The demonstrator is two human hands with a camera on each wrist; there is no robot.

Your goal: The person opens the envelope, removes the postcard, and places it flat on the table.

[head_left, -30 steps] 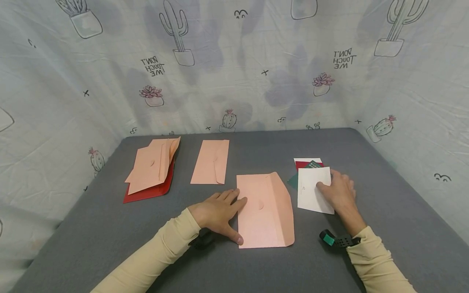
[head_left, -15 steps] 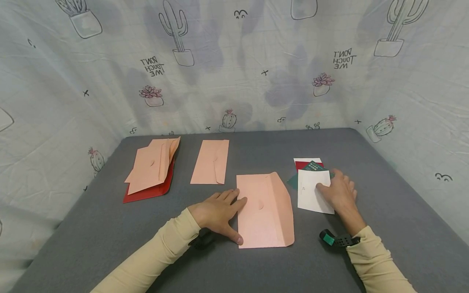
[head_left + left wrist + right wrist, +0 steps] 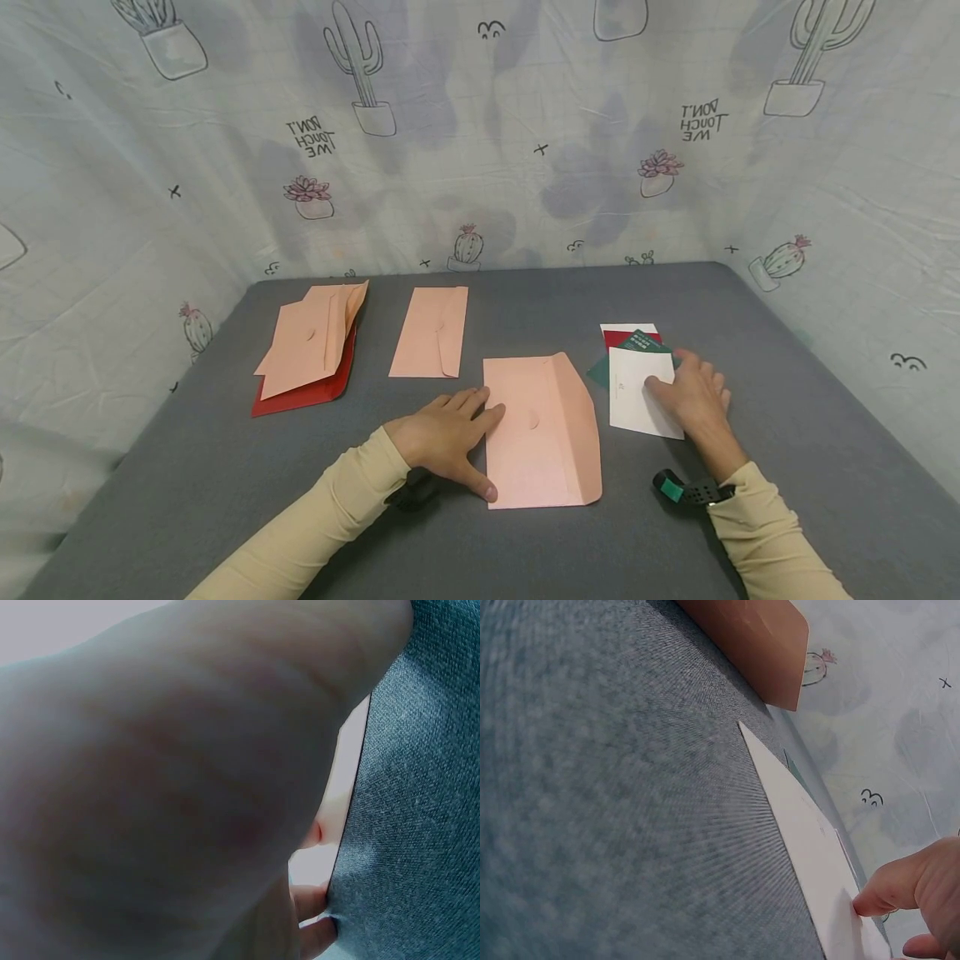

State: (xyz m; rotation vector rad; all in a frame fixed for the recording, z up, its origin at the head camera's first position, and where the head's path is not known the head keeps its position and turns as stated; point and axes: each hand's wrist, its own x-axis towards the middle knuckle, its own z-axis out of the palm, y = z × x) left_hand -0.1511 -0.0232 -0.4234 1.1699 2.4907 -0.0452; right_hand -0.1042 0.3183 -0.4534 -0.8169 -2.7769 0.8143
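Note:
An opened pink envelope point(image 3: 525, 433) lies on the grey table in front of me, its flap unfolded to the right. My left hand point(image 3: 444, 437) rests along its left edge with fingers spread, thumb at the near corner. Further right, my right hand point(image 3: 693, 392) pinches a white card point(image 3: 637, 396), thumb on its face and the other fingers at its far right side. Behind this card, a dark green card point(image 3: 643, 340), a red piece point(image 3: 611, 338) and another white edge point(image 3: 626, 327) stick out. In the right wrist view the thumb point(image 3: 889, 889) presses on the white card.
At the back left, several pink envelopes point(image 3: 300, 350) overlap on a red envelope point(image 3: 330, 387). A single closed pink envelope point(image 3: 420, 333) lies back of centre. A printed white curtain point(image 3: 480, 150) surrounds the table point(image 3: 420, 550) at the back and sides.
The white card's far edge has dropped slightly toward me, so more of the green card shows behind it. My left hand and the pink envelopes have stayed put.

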